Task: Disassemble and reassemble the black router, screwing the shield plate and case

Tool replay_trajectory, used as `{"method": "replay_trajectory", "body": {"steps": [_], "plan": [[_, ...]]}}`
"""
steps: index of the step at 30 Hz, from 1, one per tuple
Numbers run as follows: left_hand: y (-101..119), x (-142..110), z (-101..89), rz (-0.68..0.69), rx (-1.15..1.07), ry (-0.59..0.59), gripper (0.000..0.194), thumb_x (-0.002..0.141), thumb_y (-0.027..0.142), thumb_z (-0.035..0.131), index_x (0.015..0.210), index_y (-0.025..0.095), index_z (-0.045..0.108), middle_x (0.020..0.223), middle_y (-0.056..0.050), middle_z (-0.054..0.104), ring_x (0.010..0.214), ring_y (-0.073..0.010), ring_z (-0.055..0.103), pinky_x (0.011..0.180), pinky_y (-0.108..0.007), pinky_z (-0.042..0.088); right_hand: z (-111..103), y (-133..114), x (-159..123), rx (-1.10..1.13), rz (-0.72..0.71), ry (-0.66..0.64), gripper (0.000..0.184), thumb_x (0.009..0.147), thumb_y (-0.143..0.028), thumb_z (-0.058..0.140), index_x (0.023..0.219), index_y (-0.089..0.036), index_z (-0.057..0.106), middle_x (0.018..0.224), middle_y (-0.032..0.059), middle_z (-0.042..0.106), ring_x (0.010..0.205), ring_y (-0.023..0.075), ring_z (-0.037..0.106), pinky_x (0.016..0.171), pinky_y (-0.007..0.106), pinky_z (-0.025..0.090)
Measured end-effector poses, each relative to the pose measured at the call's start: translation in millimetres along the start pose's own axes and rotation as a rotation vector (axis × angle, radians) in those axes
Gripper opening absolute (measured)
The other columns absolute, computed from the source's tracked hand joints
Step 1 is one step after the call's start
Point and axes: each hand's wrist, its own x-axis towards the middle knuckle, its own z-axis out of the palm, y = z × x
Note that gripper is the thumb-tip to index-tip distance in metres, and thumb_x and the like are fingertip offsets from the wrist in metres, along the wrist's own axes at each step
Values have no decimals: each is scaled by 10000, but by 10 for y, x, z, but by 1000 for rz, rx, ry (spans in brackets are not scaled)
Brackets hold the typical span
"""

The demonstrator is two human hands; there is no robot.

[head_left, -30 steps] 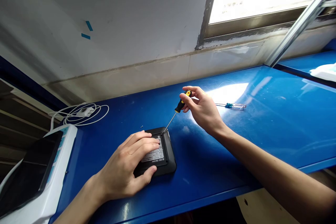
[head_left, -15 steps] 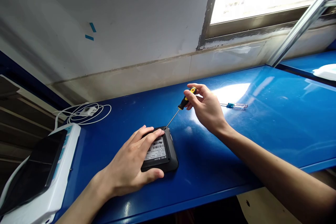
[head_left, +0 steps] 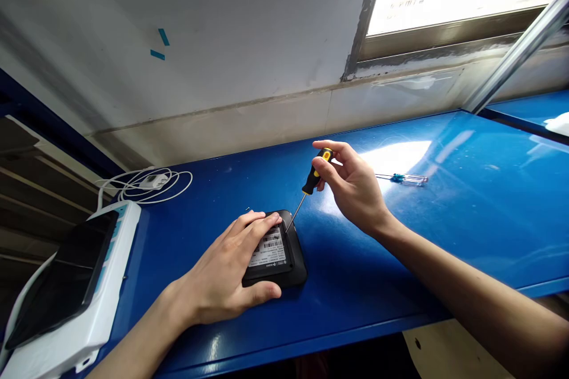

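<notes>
A flat black device with rounded corners and a white printed label lies on the blue table. My left hand rests across it with the fingers stretched out, covering its left part and some of the label. In my right hand is a screwdriver with a black and yellow handle, gripped between thumb and fingers. Its slim shaft slants down to the left, and the tip is at the device's upper face beside the label, near the far right corner. Whether the tip sits in a screw is too small to tell.
Behind my right hand lies a screwdriver with a clear handle. A white machine with a dark panel stands at the left, a coiled white cable beyond it. A metal post rises at the right.
The screwdriver tip has moved from the device's far corner edge inward and nearer to me along the label's side. The handle is more upright. My left hand stays on the device.
</notes>
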Motion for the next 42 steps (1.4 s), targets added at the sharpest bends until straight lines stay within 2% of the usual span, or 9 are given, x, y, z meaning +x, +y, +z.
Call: {"method": "replay_trajectory", "body": {"steps": [19, 25, 30, 35, 38, 42], "plan": [[5, 2, 9, 26, 5, 11, 812, 960, 734, 486, 1577, 271, 231, 1526, -159, 475, 1431, -364, 412, 1203, -639, 336, 17, -32, -34, 0, -2, -15, 361, 892, -448, 690, 1161, -215, 626, 840, -15, 652, 618, 113, 636, 598, 272, 566], [35, 20, -21, 27, -1, 3, 794, 954, 745, 486, 1557, 285, 251, 1501, -133, 496, 1409, -347, 420, 1202, -611, 347, -12, -20, -22, 42, 49, -96, 402, 894, -477, 698, 1160, -177, 663, 740, -37, 612, 550, 83, 573, 529, 246, 513], [45, 38, -29, 48, 8, 11, 769, 962, 741, 472, 1548, 289, 260, 1493, -128, 505, 1401, -342, 433, 1214, -610, 327, 11, -24, -41, 57, 82, -178, 401, 887, -473, 711, 1144, -169, 668, 734, -44, 602, 538, 68, 558, 512, 228, 493], [32, 48, -20, 76, 18, 28, 757, 966, 724, 487, 1540, 276, 276, 1486, -129, 514, 1379, -341, 452, 1204, -610, 340, 25, -30, -53, 57, 93, -203, 436, 874, -509, 722, 1140, -168, 664, 733, -48, 601, 537, 63, 557, 510, 216, 495], [28, 40, -14, 126, 44, 67, 711, 985, 685, 494, 1519, 247, 324, 1455, -142, 531, 1348, -334, 468, 1193, -604, 353, 29, -28, -56, 54, 84, -199, 457, 862, -529, 729, 1136, -170, 664, 725, -49, 601, 532, 64, 557, 502, 215, 495], [46, 18, -21, 232, 90, 131, 576, 1014, 611, 504, 1434, 218, 474, 1391, -147, 557, 1323, -323, 474, 1189, -591, 357, 41, -29, -59, 62, 67, -190, 453, 849, -527, 739, 1117, -169, 666, 711, -50, 600, 541, 70, 566, 505, 214, 508]]}}
